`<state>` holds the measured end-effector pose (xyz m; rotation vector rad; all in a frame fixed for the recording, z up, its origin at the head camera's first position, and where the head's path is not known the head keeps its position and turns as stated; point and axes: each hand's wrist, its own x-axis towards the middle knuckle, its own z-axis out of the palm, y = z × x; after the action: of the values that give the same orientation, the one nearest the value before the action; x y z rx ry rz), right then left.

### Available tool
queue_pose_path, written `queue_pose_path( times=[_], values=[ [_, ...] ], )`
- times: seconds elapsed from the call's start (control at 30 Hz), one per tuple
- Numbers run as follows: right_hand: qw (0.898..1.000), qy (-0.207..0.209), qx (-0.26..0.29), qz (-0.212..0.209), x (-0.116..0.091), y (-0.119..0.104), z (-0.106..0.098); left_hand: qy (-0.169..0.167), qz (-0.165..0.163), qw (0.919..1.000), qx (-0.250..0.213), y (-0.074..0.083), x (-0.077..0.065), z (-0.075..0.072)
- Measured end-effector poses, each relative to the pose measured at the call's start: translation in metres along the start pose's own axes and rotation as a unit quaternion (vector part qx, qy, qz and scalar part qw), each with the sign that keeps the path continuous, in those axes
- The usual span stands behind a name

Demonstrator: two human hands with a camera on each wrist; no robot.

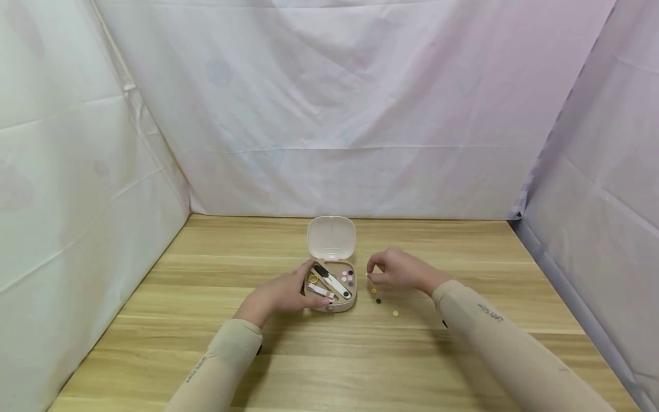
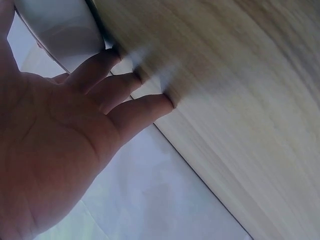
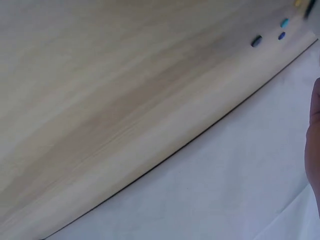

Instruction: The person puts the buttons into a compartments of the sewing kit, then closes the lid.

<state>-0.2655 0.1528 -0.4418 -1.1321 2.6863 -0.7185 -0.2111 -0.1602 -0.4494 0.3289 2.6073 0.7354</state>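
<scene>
A small beige sewing box [image 1: 342, 307] stands with its lid [image 1: 332, 237] raised at the back. My left hand [image 1: 282, 294] grips its left side, thumb over the front rim and fingers by the far left edge. In the left wrist view the curled fingers of the left hand [image 2: 65, 130] meet the box's pale wall [image 2: 70, 35]. To the right of the box, my right hand [image 1: 404, 269] pinches a tiny pale button [image 1: 367, 274] between thumb and index finger, close above the table. Only an edge of the right hand [image 3: 313, 145] shows in the right wrist view.
Inside the box lie a black-and-white tool [image 1: 333, 282], a pink-and-white strip [image 1: 320, 290], a yellow ring [image 1: 313, 278] and several buttons [image 1: 350, 278]. On the wooden table [image 1: 329, 366] are a yellow button [image 1: 374, 290], a dark green button [image 1: 378, 300] and a cream button [image 1: 395, 313].
</scene>
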Motion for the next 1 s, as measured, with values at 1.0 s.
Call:
queue_pose_path(
  times=[1.0],
  values=[
    [0.999,-0.030,-0.044,-0.008,0.060,-0.014,-0.001,-0.001,-0.005,1.0000,0.002,-0.001,0.000,0.000]
  ],
)
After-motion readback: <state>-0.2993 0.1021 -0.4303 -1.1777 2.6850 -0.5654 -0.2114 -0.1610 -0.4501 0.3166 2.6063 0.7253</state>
